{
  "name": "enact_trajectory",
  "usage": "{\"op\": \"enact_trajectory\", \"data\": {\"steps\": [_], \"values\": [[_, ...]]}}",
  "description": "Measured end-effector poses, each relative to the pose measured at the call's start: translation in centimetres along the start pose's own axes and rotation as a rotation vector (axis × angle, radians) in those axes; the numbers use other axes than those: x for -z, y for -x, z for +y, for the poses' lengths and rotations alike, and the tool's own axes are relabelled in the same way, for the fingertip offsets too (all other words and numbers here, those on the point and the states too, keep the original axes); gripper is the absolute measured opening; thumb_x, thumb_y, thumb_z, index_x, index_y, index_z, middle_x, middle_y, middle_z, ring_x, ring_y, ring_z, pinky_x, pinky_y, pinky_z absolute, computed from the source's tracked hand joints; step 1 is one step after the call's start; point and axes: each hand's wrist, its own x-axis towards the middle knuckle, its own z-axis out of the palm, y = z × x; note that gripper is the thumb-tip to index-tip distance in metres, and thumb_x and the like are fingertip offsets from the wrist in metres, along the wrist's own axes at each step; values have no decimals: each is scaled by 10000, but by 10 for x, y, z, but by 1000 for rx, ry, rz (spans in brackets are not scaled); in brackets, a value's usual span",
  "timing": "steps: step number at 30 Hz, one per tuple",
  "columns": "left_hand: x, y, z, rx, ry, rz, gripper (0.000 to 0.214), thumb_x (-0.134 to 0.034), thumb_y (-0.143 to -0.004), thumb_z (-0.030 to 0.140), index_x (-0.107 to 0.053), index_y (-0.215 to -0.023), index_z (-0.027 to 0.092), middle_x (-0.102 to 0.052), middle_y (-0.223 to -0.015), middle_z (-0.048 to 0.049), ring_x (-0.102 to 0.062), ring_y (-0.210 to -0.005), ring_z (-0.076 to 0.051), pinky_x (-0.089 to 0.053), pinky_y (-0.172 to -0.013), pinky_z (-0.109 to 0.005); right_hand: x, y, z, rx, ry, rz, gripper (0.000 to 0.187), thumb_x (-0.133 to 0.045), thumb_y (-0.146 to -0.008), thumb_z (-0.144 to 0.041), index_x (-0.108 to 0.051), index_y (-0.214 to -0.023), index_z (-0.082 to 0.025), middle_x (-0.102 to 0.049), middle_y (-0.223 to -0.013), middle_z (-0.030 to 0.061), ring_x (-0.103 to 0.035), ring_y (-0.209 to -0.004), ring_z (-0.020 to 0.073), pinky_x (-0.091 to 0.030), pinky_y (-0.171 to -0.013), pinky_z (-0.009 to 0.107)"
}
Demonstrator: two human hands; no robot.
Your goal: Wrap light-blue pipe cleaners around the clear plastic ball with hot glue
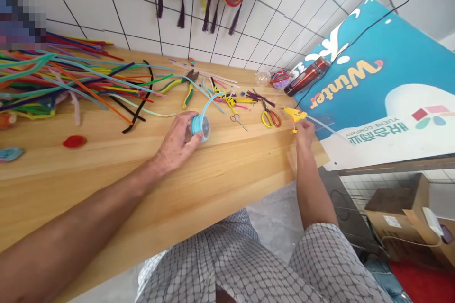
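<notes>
My left hand (180,141) is closed around a small clear plastic piece wound with light blue pipe cleaner (196,124), held just over the wooden table. A loose tail of the pipe cleaner arcs up and to the right from it. At the table's right end, my right hand (304,133) grips a yellow hot glue gun (294,113), a pale glue stick jutting from its back. Small scissors (239,121) and red-and-yellow handled scissors (270,117) lie between my hands. Green-and-yellow pliers (189,94) rest beyond my left hand.
Many coloured pipe cleaners (106,83) spread over the table's left side, near a red disc (74,141). A clear ball (263,78) and a dark red cylinder (307,75) stand at the back right. A blue printed board (384,71) borders the right end; decorations hang on the wall grid.
</notes>
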Motion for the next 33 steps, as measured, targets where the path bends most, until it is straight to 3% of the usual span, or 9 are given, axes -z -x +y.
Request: {"op": "enact_trajectory", "data": {"steps": [5,11,14,16,20,23,29,33], "values": [[-3,0,3,-13,-1,13,546,-605,-1105,621,-557,-1548,306,-667,-1494,-156,-666,-1390,-357,-585,-1214,-629,-9,-8,-19,-109,122,-42,269,-732,-756,-200,-508,-886,-275,-723,-1015,85,-675,-1066,301,-525,-1152,575],[-3,1,6,-23,-41,7,518,-518,-1141,602,-547,-1552,287,-604,-1582,-167,-587,-1508,-335,-527,-1289,-616,-4,8,-59,-37,93,-53,197,-634,-842,-180,-477,-911,-277,-693,-1021,72,-686,-1062,277,-535,-1140,539],[-3,1,6,-27,-39,-1,496,-510,-1145,590,-557,-1543,298,-616,-1572,-163,-600,-1492,-331,-524,-1292,-606,-11,37,-90,78,12,-127,83,-617,-925,-297,-549,-962,-268,-711,-1019,45,-703,-1026,255,-587,-1061,499],[-3,1,6,-29,-41,4,486,-514,-1146,576,-551,-1557,317,-616,-1577,-160,-601,-1487,-326,-531,-1287,-598,-22,65,-115,190,-79,-246,193,-680,-925,-410,-613,-1024,-258,-750,-1069,59,-723,-1050,262,-603,-1037,488],[-4,2,7,-23,-37,-8,517,-493,-1157,565,-535,-1604,307,-607,-1595,-149,-579,-1515,-314,-514,-1306,-580,-46,122,-165,306,-178,-445,448,-873,-757,-527,-690,-1050,-242,-796,-976,54,-730,-867,260,-644,-852,451],[-3,2,9,-23,-36,-31,537,-488,-1165,522,-522,-1637,267,-588,-1614,-153,-557,-1540,-311,-492,-1321,-553,-56,148,-189,395,-143,-462,423,-890,-730,-552,-715,-963,-245,-801,-890,59,-738,-794,275,-649,-793,454],[0,1,17,22,-48,-86,555,-466,-1175,447,-479,-1681,220,-545,-1651,-185,-521,-1558,-324,-458,-1334,-566,-66,159,-190,562,-91,-420,241,-747,-781,-389,-754,-963,-232,-827,-906,100,-756,-771,282,-659,-790,449],[-1,2,17,39,-51,-90,570,-452,-1179,461,-465,-1693,216,-512,-1678,-201,-492,-1578,-331,-454,-1330,-576,-69,159,-182,608,-76,-429,142,-735,-763,-353,-699,-850,-247,-756,-773,65,-743,-764,282,-647,-825,456]]}}
